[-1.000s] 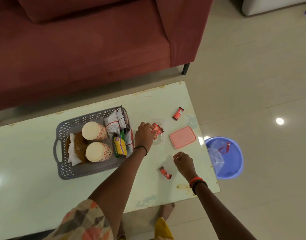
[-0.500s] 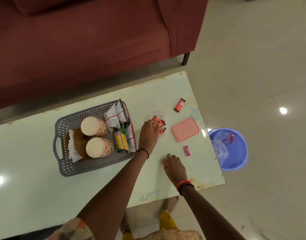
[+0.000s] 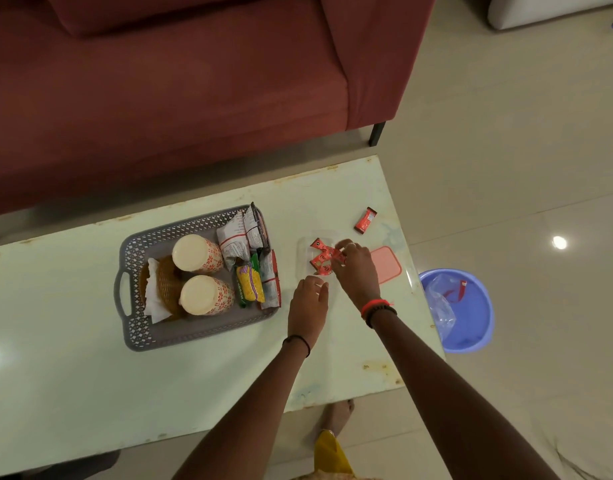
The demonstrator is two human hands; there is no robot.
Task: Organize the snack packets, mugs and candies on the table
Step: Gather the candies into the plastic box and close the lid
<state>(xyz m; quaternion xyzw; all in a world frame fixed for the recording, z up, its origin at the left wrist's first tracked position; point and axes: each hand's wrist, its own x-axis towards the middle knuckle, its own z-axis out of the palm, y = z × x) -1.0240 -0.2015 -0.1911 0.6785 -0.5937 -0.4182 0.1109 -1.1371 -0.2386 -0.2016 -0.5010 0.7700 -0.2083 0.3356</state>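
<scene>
A clear plastic container point(image 3: 303, 249) on the pale green table point(image 3: 73, 375) holds several red candies point(image 3: 319, 259). My right hand point(image 3: 356, 271) is over its right side and pinches a red candy point(image 3: 339, 255) at the fingertips. My left hand point(image 3: 308, 303) rests with relaxed fingers on the table just in front of the container and holds nothing. One more red candy point(image 3: 365, 220) lies alone further back. The pink lid point(image 3: 390, 265) is partly hidden behind my right hand. A grey basket point(image 3: 194, 329) on the left holds two patterned mugs point(image 3: 196, 252) point(image 3: 206, 294) and snack packets point(image 3: 244, 237).
A yellow packet point(image 3: 250, 284) and a woven coaster on a napkin point(image 3: 166, 285) also sit in the basket. A blue bin point(image 3: 471, 320) with a plastic bag stands on the floor right of the table. A red sofa point(image 3: 194, 98) runs behind the table.
My right hand took the red candy from the table's front and carried it to the clear container. My left hand drew back from the container toward me.
</scene>
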